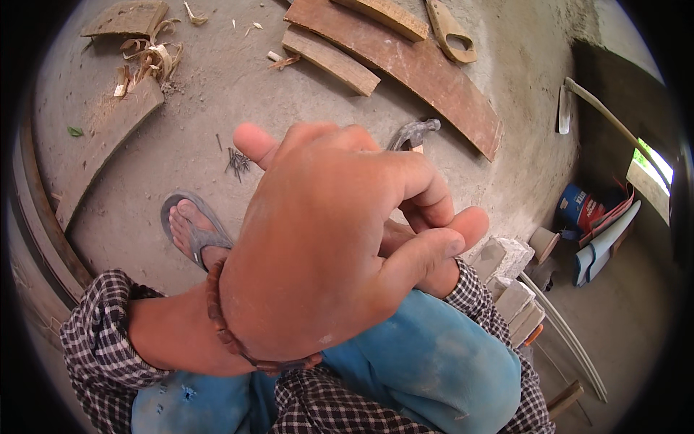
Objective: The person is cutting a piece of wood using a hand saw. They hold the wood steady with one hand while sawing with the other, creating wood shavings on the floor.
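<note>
My left hand (318,224), with a beaded bracelet on the wrist, fills the middle, its back up, fingers bent and closed over my right hand (432,278). A fingertip shows beside its thumb. My right hand is mostly hidden behind it. Just beyond them lies a claw hammer (410,132), and a small pile of loose nails (237,163) is on the concrete floor (173,130). My knees in blue trousers (426,362) are below.
Planks (434,79) and a handsaw (452,32) lie ahead. A board with shavings (116,145) is at left, near my sandalled foot (194,226). At right are a blue bucket (575,210), a long-handled tool (600,108), pale blocks (506,257) and pipes (571,333).
</note>
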`<state>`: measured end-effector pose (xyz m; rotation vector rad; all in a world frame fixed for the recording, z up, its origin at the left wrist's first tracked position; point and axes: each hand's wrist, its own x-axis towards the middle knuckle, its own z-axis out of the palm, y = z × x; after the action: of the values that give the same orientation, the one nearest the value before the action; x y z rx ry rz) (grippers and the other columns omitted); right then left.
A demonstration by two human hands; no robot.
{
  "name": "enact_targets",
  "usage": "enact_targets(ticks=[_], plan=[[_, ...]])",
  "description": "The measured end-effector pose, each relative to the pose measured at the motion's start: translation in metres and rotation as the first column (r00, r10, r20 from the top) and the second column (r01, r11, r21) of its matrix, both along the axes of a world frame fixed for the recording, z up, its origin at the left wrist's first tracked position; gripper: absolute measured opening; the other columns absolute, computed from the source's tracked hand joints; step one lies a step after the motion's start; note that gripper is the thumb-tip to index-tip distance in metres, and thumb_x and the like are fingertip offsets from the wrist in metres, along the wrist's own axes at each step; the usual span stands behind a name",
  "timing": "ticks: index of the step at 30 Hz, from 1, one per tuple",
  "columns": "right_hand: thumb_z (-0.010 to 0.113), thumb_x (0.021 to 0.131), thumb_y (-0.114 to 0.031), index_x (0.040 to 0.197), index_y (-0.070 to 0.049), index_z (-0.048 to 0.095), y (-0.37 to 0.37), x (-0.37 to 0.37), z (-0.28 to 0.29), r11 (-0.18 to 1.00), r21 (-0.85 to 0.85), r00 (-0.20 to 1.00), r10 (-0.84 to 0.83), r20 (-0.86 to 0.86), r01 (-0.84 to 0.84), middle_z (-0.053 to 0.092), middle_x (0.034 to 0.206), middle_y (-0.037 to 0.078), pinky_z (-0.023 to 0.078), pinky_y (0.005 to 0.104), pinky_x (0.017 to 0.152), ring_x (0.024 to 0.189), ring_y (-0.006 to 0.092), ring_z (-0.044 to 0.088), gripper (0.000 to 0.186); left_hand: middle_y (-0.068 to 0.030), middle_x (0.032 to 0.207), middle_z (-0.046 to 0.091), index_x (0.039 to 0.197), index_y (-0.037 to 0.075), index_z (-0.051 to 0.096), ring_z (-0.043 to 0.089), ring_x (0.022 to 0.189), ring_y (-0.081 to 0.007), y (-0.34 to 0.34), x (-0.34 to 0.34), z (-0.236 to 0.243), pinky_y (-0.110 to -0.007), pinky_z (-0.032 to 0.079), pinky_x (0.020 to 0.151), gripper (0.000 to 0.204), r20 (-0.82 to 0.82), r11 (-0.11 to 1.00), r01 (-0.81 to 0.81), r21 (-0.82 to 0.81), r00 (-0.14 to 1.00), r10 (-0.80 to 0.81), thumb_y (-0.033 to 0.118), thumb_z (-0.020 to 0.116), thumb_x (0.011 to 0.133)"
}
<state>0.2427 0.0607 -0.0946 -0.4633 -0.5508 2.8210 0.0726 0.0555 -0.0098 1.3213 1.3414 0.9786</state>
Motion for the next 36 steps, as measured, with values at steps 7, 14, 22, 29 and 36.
enact_targets(ticks=[7,14,22,29,36], plan=[[0.044,0.035,-0.105,0.164,-0.018,0.003,-0.003,-0.001,-0.001,1.000,0.006,1.000,-0.003,0.002,0.003,0.048,0.114,-0.003,0.031,0.0232,0.060,0.076,0.0086,0.037,0.161,-0.0045,0.079,0.069,0.089,0.010,0.077,0.062,0.082,-0.0188,0.000,-0.003,0.001,-0.036,0.047,0.083,0.008,0.034,0.999,0.014,-0.050,0.999,-0.012,0.016,0.079,0.085],[0.044,0.039,-0.103,0.163,-0.017,0.007,-0.004,-0.001,-0.001,1.000,0.006,1.000,0.000,0.003,0.000,0.048,0.112,-0.003,0.032,0.0231,0.060,0.076,0.0082,0.037,0.155,-0.0041,0.080,0.069,0.089,0.010,0.077,0.062,0.083,-0.0190,-0.003,-0.003,0.000,-0.036,0.047,0.083,0.009,0.044,0.999,0.006,-0.032,0.999,-0.005,0.016,0.078,0.084],[0.045,0.044,-0.101,0.162,-0.016,0.011,-0.003,0.000,-0.003,1.000,0.011,1.000,-0.011,0.005,0.011,0.048,0.110,-0.004,0.032,0.0230,0.060,0.075,0.0078,0.038,0.149,-0.0038,0.079,0.069,0.089,0.010,0.077,0.062,0.083,-0.0192,-0.002,-0.003,0.001,-0.036,0.048,0.082,0.009,-0.058,0.997,0.024,-0.068,0.998,-0.028,0.014,0.077,0.082],[0.046,0.049,-0.099,0.160,-0.015,0.014,-0.003,-0.001,-0.004,1.000,0.007,1.000,-0.007,-0.002,0.007,0.047,0.108,-0.004,0.033,0.0229,0.060,0.075,0.0074,0.038,0.143,-0.0032,0.079,0.068,0.089,0.010,0.077,0.061,0.081,-0.0198,0.003,0.000,0.020,-0.036,0.047,0.082,0.015,0.021,0.999,-0.048,-0.019,0.999,0.049,0.013,0.083,0.076],[0.047,0.053,-0.097,0.159,-0.014,0.018,-0.004,-0.001,-0.004,1.000,0.003,1.000,-0.004,0.008,0.004,0.047,0.106,-0.004,0.033,0.0228,0.060,0.075,0.0069,0.039,0.138,0.0005,0.078,0.069,0.087,0.012,0.077,0.060,0.079,-0.0182,-0.005,0.003,0.001,-0.035,0.045,0.081,0.021,-0.051,0.999,-0.019,0.048,0.998,0.021,0.012,0.086,0.069]])
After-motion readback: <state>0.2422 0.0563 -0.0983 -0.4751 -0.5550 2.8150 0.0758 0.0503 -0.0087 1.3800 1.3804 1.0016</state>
